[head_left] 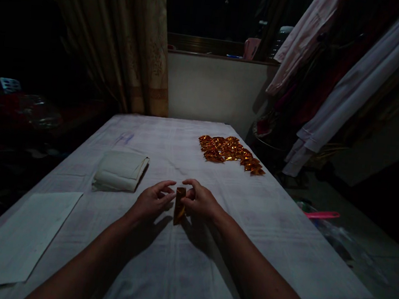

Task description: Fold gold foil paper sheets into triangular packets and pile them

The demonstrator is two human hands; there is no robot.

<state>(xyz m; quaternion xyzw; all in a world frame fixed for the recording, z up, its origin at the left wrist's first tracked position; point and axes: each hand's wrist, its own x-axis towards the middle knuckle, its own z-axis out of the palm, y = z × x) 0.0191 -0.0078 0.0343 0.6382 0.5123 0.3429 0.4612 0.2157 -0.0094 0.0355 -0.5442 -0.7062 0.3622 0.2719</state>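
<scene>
My right hand (199,200) pinches a narrow piece of folded gold foil paper (179,205), upright a little above the tablecloth. Just left of the foil paper, my left hand (154,199) has its fingers curved and apart, with no object visible in it. Farther off at the right lies a pile of shiny folded gold foil pieces (223,148), pointed at their ends. To the left of my left hand rests a thick stack of pale folded paper (119,171).
A white cloth (267,253) covers the table. One large pale sheet (19,239) lies at the near left. A curtain (139,42) hangs behind the table's far left, and clothes (357,90) hang on the right. The sill holds a pink mug (251,48).
</scene>
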